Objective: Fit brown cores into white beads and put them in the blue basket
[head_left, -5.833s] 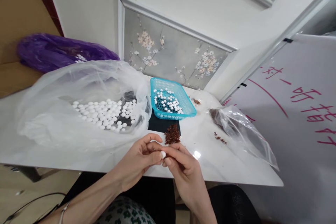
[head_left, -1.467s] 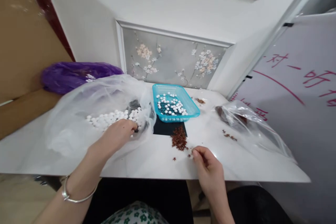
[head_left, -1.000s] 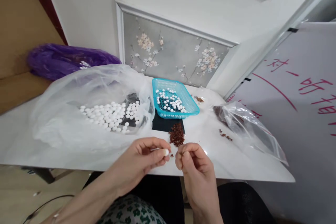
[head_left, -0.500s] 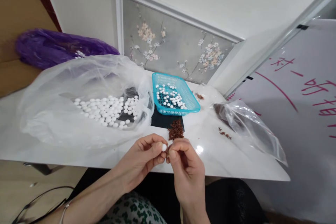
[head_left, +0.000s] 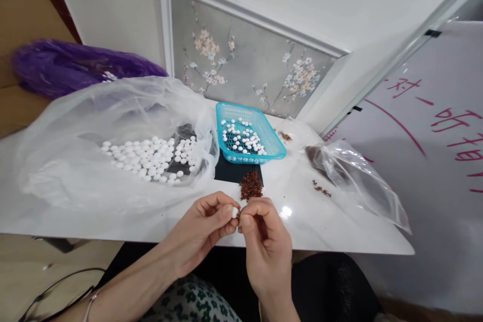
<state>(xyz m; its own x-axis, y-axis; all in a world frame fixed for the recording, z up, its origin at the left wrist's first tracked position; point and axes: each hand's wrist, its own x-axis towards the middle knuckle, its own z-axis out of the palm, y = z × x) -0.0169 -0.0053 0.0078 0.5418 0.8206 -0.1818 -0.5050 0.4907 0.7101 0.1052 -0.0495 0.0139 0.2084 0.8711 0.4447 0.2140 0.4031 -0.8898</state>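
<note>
My left hand (head_left: pixel 213 224) pinches a small white ball (head_left: pixel 234 213) between thumb and fingertips, low over the table's near edge. Against its far side come the fingertips of my right hand (head_left: pixel 267 239), also closed in a pinch. Something small and dark seems to sit between the two hands, but the fingers hide what it is. Just beyond them lies a pile of small reddish-brown pieces (head_left: pixel 251 184), partly on a black sheet (head_left: pixel 230 171). Behind the pile, a blue plastic basket (head_left: pixel 277 153) holds several white balls.
At the left, a large translucent plastic bag (head_left: pixel 75 126) lies open with many white balls inside. A purple bag (head_left: pixel 56 68) is behind it. To the right, a clear bag (head_left: pixel 362 181) lies near a few brown pieces (head_left: pixel 321 190). A framed floral picture (head_left: pixel 241 45) and a whiteboard (head_left: pixel 426 161) stand behind.
The view has shifted slightly. My hands stay together in nearly the same pose, the fingers moving only a little around the white ball.
</note>
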